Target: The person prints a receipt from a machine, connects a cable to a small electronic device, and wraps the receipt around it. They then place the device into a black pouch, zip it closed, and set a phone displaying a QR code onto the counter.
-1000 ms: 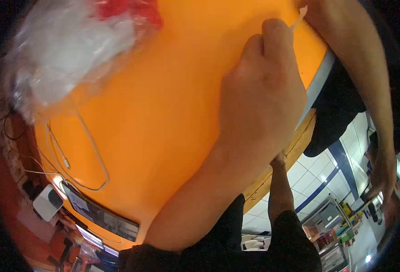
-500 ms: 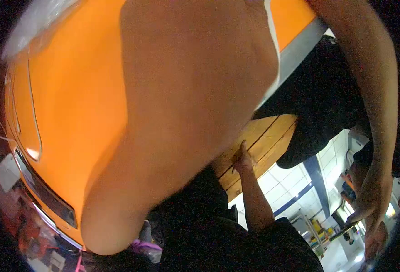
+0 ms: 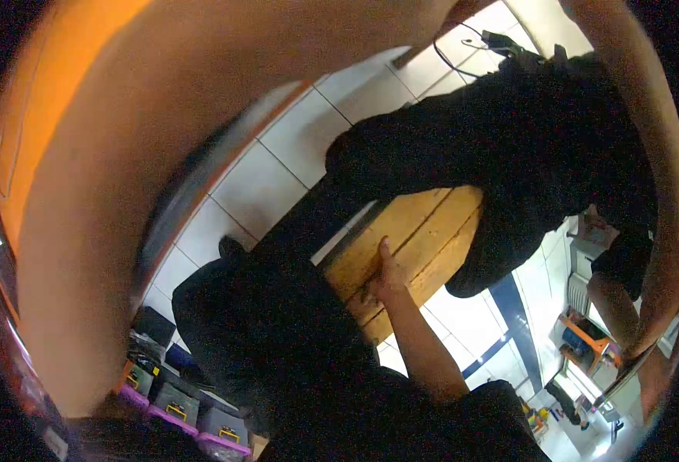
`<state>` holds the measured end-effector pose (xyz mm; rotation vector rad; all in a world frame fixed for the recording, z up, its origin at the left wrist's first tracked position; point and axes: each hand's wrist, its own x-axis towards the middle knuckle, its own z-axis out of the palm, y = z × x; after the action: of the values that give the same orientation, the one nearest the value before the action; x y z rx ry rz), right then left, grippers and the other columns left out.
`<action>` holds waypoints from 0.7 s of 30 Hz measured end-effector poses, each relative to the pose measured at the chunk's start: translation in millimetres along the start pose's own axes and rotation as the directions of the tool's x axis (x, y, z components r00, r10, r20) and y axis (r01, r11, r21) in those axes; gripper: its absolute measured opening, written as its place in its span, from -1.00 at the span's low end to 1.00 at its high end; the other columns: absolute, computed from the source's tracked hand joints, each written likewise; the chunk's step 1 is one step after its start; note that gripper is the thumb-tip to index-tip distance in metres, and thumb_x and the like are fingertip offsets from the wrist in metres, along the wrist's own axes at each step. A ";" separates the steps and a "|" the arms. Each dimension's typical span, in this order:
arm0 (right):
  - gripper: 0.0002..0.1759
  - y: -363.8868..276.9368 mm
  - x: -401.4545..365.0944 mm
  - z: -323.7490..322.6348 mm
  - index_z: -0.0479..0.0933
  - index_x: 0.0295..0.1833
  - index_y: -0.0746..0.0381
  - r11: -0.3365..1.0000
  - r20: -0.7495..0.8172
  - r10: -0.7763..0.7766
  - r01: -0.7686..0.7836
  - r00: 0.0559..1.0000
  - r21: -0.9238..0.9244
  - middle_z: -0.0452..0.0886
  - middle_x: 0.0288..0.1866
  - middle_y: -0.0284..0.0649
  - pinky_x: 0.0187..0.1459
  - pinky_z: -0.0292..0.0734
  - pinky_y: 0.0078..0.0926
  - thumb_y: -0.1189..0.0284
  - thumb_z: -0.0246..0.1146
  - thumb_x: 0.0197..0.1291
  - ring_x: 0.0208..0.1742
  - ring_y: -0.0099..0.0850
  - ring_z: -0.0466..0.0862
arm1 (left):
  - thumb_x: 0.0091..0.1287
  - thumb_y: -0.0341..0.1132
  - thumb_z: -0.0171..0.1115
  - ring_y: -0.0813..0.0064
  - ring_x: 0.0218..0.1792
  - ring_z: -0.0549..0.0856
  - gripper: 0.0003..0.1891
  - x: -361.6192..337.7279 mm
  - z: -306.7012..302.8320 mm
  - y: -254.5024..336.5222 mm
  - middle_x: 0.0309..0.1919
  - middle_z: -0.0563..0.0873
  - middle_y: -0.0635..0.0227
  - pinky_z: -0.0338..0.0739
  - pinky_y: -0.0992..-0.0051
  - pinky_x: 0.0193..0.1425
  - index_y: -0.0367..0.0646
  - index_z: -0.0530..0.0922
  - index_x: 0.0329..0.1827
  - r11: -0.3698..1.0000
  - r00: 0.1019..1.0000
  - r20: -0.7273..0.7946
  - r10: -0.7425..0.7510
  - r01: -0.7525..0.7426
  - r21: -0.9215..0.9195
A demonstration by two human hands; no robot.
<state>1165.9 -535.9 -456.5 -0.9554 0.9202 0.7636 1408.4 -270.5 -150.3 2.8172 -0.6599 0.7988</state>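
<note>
From the head camera, can see the right hand [image 3: 388, 282] laid on the wooden seat [image 3: 432, 231], thumb apart, looking released. Notice rough, yellow-brown planks around it, split by straight dark seams. At the top edge, make out the left hand [image 3: 464, 11] only as a shadowed, cut-off sliver; cannot tell whether clenched, released or grasping. Just beside it, find a black cable [image 3: 501, 42], thin and looped, with a thicker dark end. Between both hands, see black cloth [image 3: 432, 146], matte and softly rounded over a leg, and pale floor tiles [image 3: 266, 173], glossy and square. Well left of the right hand, beyond the broad, blurred left forearm [image 3: 162, 69], spot the smooth orange counter [image 3: 35, 92]. Below and left of the right hand, see grey storage boxes [image 3: 176, 404] with purple rims and yellow handles. Well to its right, find a co-worker's hand [image 3: 663, 300], softly blurred.

Compared with a second ago, see far less of the counter and much more floor. Have lost from view the crumpled clear plastic and red bag; have gained the storage boxes. Find the left arm swung away from the counter's middle, the right hand on the same wood.
</note>
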 end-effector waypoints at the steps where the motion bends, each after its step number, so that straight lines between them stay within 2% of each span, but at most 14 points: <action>1: 0.23 -4.7 -5.6 5.6 -0.07 0.65 0.24 1.000 -0.016 -0.001 0.001 1.000 0.004 -0.12 0.71 0.06 0.44 -0.22 0.53 -0.47 0.06 0.18 0.65 0.26 -0.21 | 0.28 -0.40 0.22 0.15 -0.25 0.75 -0.85 1.0 -6.1 3.3 -0.40 0.71 0.16 0.60 0.32 -0.15 -0.19 0.56 -0.12 0.999 0.997 0.081 0.019 -0.015 -0.045; 3: 0.18 -15.3 -6.2 18.1 -0.02 0.64 0.26 0.969 -0.416 0.237 -0.245 0.878 0.037 -0.05 0.69 0.04 0.48 -0.19 0.44 -0.38 0.13 0.22 0.66 0.20 -0.14 | 0.28 -0.40 0.23 0.14 -0.28 0.76 -0.87 7.4 -21.2 6.2 -0.42 0.71 0.16 0.61 0.30 -0.17 -0.19 0.57 -0.14 0.991 0.970 0.230 0.083 -0.056 -0.123; 5: 0.17 6.3 27.4 -17.8 -0.01 0.64 0.25 0.970 -0.405 0.240 -0.234 0.882 0.066 -0.03 0.69 0.03 0.49 -0.21 0.43 -0.35 0.17 0.21 0.66 0.19 -0.13 | 0.27 -0.40 0.24 0.14 -0.32 0.76 -0.88 15.5 -33.1 7.6 -0.45 0.71 0.15 0.62 0.28 -0.19 -0.20 0.57 -0.17 0.976 0.916 0.365 0.165 -0.098 -0.195; 6: 0.16 13.4 36.9 -32.1 0.01 0.63 0.24 0.969 -0.393 0.245 -0.237 0.886 0.071 -0.02 0.69 0.01 0.50 -0.22 0.41 -0.33 0.22 0.20 0.66 0.18 -0.12 | 0.27 -0.40 0.24 0.14 -0.32 0.76 -0.88 19.4 -38.0 11.1 -0.45 0.71 0.15 0.62 0.28 -0.19 -0.20 0.57 -0.17 0.975 0.918 0.359 0.169 -0.103 -0.196; 7: 0.16 12.2 33.4 -32.1 0.01 0.63 0.24 0.971 -0.393 0.238 -0.232 0.888 0.065 -0.02 0.69 0.01 0.50 -0.22 0.41 -0.33 0.22 0.20 0.66 0.18 -0.12 | 0.25 -0.40 0.26 0.16 -0.33 0.77 -0.87 23.2 -41.8 17.1 -0.44 0.71 0.15 0.62 0.28 -0.20 -0.19 0.57 -0.16 0.989 0.883 0.453 0.126 -0.074 -0.130; 8: 0.16 12.6 31.1 -31.2 -0.01 0.64 0.22 0.982 -0.208 0.175 -0.155 0.962 0.107 -0.03 0.70 -0.01 0.50 -0.22 0.39 -0.32 0.23 0.19 0.67 0.16 -0.15 | 0.23 -0.41 0.27 0.18 -0.34 0.77 -0.85 27.0 -43.9 19.4 -0.43 0.72 0.14 0.63 0.29 -0.21 -0.18 0.57 -0.16 0.997 0.837 0.542 0.075 -0.051 -0.059; 9: 0.17 14.3 29.2 -30.4 -0.03 0.65 0.19 0.982 -0.018 0.093 -0.089 0.995 0.168 -0.04 0.70 -0.02 0.51 -0.22 0.37 -0.31 0.25 0.19 0.68 0.14 -0.18 | 0.22 -0.38 0.30 0.19 -0.36 0.77 -0.83 25.0 -46.9 6.1 -0.43 0.72 0.16 0.63 0.32 -0.22 -0.15 0.57 -0.15 0.957 0.855 0.498 0.143 0.009 -0.289; 10: 0.17 23.6 37.4 -38.2 -0.03 0.65 0.19 0.980 -0.017 0.093 -0.089 0.995 0.176 -0.04 0.70 -0.02 0.51 -0.22 0.37 -0.31 0.25 0.19 0.68 0.14 -0.18 | 0.22 -0.38 0.30 0.19 -0.36 0.77 -0.83 23.1 -41.2 0.9 -0.43 0.72 0.16 0.63 0.32 -0.22 -0.15 0.57 -0.15 0.957 0.853 0.500 0.149 0.002 -0.290; 12: 0.20 43.9 62.7 -63.4 -0.09 0.67 0.14 0.972 -0.093 0.116 -0.094 0.989 0.217 -0.11 0.72 -0.05 0.45 -0.31 0.52 -0.36 0.22 0.16 0.67 0.18 -0.28 | 0.28 -0.30 0.32 0.20 -0.32 0.79 -0.82 16.5 -22.7 0.6 -0.36 0.76 0.14 0.65 0.32 -0.18 -0.14 0.57 -0.12 0.969 0.887 0.402 0.227 -0.164 -0.185; 13: 0.20 33.2 53.2 -50.6 -0.09 0.67 0.14 0.971 -0.097 0.111 -0.087 0.989 0.224 -0.11 0.72 -0.05 0.45 -0.31 0.52 -0.36 0.22 0.16 0.67 0.18 -0.28 | 0.28 -0.30 0.32 0.20 -0.32 0.79 -0.82 13.8 -18.8 2.1 -0.36 0.76 0.14 0.65 0.32 -0.18 -0.14 0.57 -0.12 0.967 0.887 0.398 0.236 -0.172 -0.190; 15: 0.21 -5.4 13.2 -0.8 -0.12 0.68 0.07 0.956 -0.417 0.289 -0.233 0.862 0.180 -0.18 0.74 -0.09 0.35 -0.39 0.68 -0.38 0.20 0.15 0.66 0.24 -0.34 | 0.40 -0.29 0.23 -0.04 -0.37 0.69 -0.86 6.9 -14.4 7.1 -0.45 0.67 0.06 0.52 0.14 -0.33 -0.17 0.56 -0.21 0.955 0.979 0.157 0.130 -0.081 -0.285; 16: 0.21 -13.4 2.5 6.9 -0.12 0.68 0.07 0.956 -0.418 0.287 -0.230 0.862 0.183 -0.18 0.74 -0.09 0.35 -0.39 0.68 -0.38 0.20 0.15 0.66 0.24 -0.34 | 0.40 -0.29 0.23 -0.04 -0.37 0.69 -0.86 5.9 -13.7 8.7 -0.45 0.67 0.06 0.52 0.14 -0.33 -0.17 0.56 -0.21 0.954 0.979 0.155 0.132 -0.084 -0.287; 18: 0.22 -22.1 -9.1 15.6 -0.09 0.61 0.35 0.976 -0.391 0.215 -0.178 0.895 0.128 0.17 0.60 0.01 0.43 0.28 0.20 -0.15 0.41 0.16 0.54 0.07 0.26 | 0.36 -0.27 0.27 0.02 -0.37 0.69 -0.87 5.7 -13.6 10.0 -0.42 0.67 0.12 0.52 0.19 -0.33 -0.13 0.59 -0.25 0.962 0.985 0.143 0.092 -0.051 -0.268; 21: 0.13 -5.1 6.0 2.4 0.03 0.58 0.35 0.959 -0.291 0.166 -0.085 0.942 0.269 0.24 0.57 0.00 0.44 0.28 0.16 -0.13 0.40 0.18 0.52 0.05 0.30 | 0.37 -0.29 0.26 0.03 -0.37 0.69 -0.89 8.2 -16.2 9.5 -0.42 0.67 0.11 0.53 0.21 -0.31 -0.13 0.61 -0.23 0.968 0.980 0.148 0.129 -0.092 -0.235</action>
<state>1173.5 -534.9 -459.5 -0.8069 1.3340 0.5920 1402.8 -278.1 -132.1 2.6731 -0.8803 0.4758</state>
